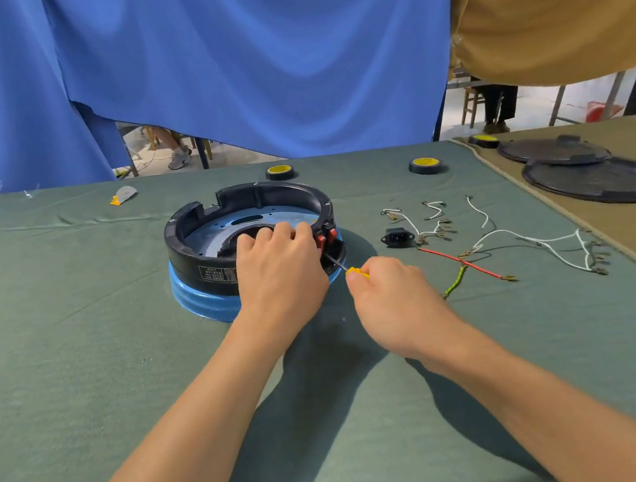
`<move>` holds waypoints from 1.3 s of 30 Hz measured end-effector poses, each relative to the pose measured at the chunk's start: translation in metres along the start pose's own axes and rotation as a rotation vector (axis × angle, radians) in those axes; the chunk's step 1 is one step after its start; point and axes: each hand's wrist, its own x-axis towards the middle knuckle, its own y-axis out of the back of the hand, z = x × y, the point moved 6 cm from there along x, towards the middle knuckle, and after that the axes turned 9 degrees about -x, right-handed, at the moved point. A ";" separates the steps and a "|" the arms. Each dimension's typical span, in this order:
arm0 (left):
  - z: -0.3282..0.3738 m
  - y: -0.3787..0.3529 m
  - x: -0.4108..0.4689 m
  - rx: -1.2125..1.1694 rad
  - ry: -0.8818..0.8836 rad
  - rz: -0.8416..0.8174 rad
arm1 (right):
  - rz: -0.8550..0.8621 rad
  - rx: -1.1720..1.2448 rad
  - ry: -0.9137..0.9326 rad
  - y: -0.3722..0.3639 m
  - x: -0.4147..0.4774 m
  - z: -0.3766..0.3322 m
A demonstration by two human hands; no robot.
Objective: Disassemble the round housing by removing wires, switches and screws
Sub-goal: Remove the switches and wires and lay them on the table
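Left hand (279, 273) lies over the near-right rim of the round housing (200, 257), fingers curled down inside the wall to grip and steady it. The right hand (391, 291) pinches the yellow handle of a small screwdriver (349, 269), whose tip sits at the red switches (326, 237) in the housing's near-right wall. The housing stands mid-table, its black ring on a blue base.

The blade works just beside the left fingers, so a slip off the switch edge could jab them. Too much leverage could crack the plastic clip or shove the housing across the cloth-covered table (75, 368).

Inside the open ring I see a pale plate with a dark cut-out. No loose wires show there, though the left hand hides part of it. Removed wires (520, 243) and a black power socket (397, 237) lie on the table to the right, apart from the housing.
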 end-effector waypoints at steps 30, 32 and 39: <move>-0.009 0.004 0.015 -0.088 -0.178 -0.150 | 0.064 0.277 -0.174 -0.022 -0.002 0.009; -0.009 0.004 0.015 -0.078 -0.184 -0.139 | 0.047 0.291 -0.200 -0.024 0.000 0.009; -0.007 0.003 0.016 -0.061 -0.190 -0.117 | -0.014 0.308 -0.215 -0.027 -0.003 -0.008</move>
